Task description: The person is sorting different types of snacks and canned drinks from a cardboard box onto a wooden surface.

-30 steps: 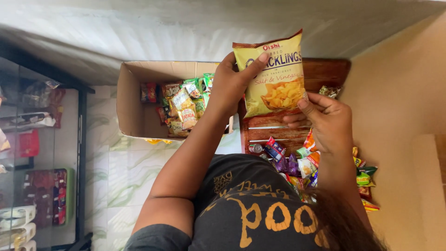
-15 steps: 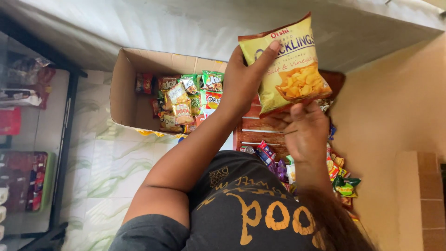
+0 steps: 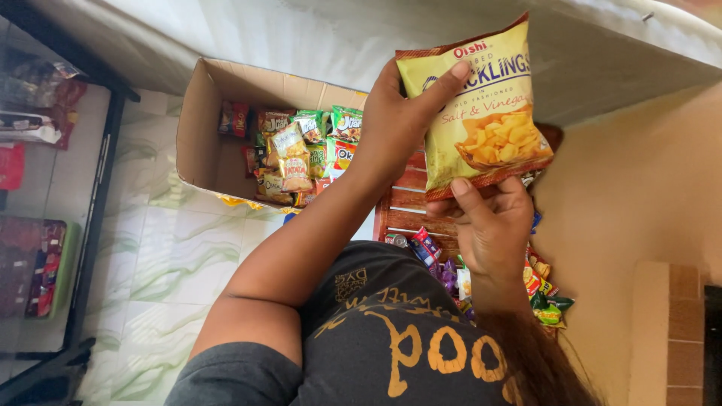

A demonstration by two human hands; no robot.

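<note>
A big yellow snack bag (image 3: 481,113) was held up high in both hands, above the wooden slat crate (image 3: 402,199). The left hand (image 3: 398,124) was closed on the bag's left edge, with the thumb laid flat over the front. The right hand (image 3: 489,222) was closed on the bottom edge, with the fingers (image 3: 462,197) curled up from below. The bag was kept upright, with its front turned to the camera.

An open cardboard box (image 3: 203,128) was seen on the tiled floor (image 3: 173,256) to the left, well apart from the bag. It was partly filled with small snack packs (image 3: 297,150). More loose snack packs (image 3: 538,289) were piled by the right wrist, on and beside the crate.

To do this well, the bag should probably be held by its edges only, so the chips inside are not crushed. A soft grip would likely be best, since the bag looked puffy and could pop if squeezed hard.
</note>
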